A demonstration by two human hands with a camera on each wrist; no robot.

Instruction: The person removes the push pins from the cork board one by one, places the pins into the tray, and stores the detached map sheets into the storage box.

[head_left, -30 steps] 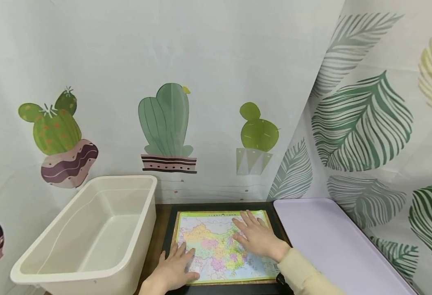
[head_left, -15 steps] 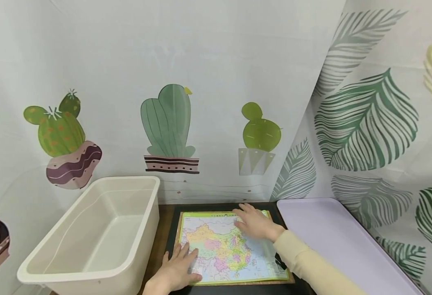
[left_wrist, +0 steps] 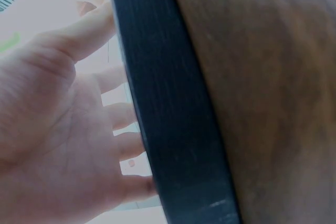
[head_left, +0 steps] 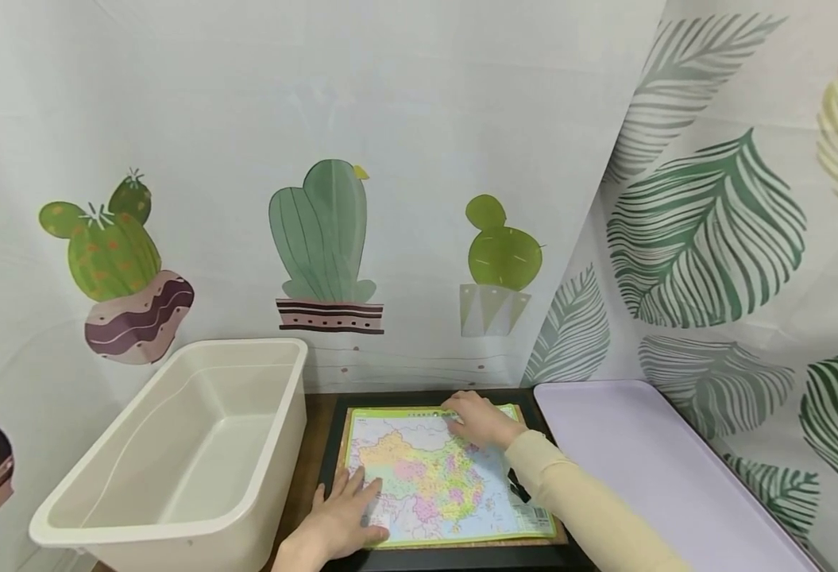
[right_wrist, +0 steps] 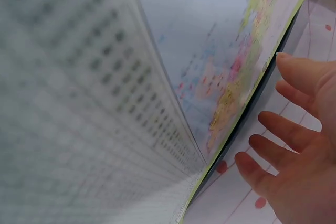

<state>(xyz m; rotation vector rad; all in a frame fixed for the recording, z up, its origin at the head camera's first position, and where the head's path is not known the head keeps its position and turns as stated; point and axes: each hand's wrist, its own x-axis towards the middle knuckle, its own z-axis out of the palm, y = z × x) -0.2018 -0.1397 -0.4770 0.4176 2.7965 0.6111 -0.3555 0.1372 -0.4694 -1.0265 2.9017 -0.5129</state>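
A map sheet [head_left: 419, 477] with a bright green border lies on a brown board [head_left: 560, 531] inside a black frame [head_left: 333, 445]. My left hand [head_left: 340, 516] rests on the lower left corner of the map, fingers spread and straight. The frame's dark edge hides those fingertips in the left wrist view. At the map's top edge is my right hand [head_left: 479, 421], its fingers loosely bent over the green border. In the right wrist view these fingers [right_wrist: 283, 129] show apart from each other, with nothing between them, beside the map [right_wrist: 220, 77].
Left of the frame stands a deep cream plastic tub [head_left: 276, 445]. A flat lilac tray [head_left: 626, 445] lies to the right. A small black object [head_left: 519, 486] shows under my right forearm. Behind everything hangs a cactus-print cloth [head_left: 404, 238], and brown wooden table [head_left: 311, 437] shows beside the frame.
My right hand has slid up and left across the map to its top edge, its fingers now more bent. The left hand has stayed at the lower left corner.
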